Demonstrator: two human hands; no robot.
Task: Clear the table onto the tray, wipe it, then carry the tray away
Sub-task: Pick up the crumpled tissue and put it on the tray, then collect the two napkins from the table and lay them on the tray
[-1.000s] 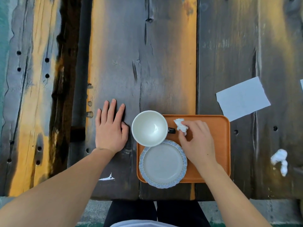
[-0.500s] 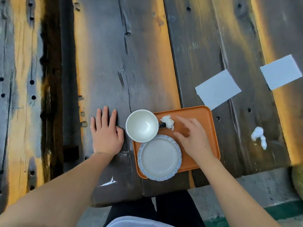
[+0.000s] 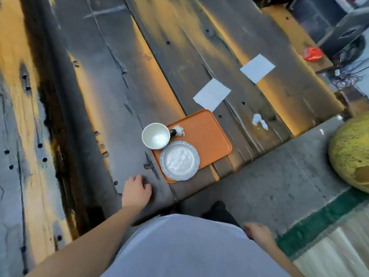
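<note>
Left hand (image 3: 136, 189) resting on table (image 3: 111, 100), right hand (image 3: 257, 232) blurred, off it

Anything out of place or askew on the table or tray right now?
Yes. The orange tray lies askew with its near corner past the table edge, and the cup sticks out over its left rim. A crumpled tissue and two paper sheets remain on the table.

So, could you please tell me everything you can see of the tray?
The tray is orange, rectangular with rounded corners and a low rim, plastic by its look. It lies flat on the wooden table near its edge. On it sit a white cup, a plate overhanging its near corner, and a crumpled tissue. No hand touches it.
</note>
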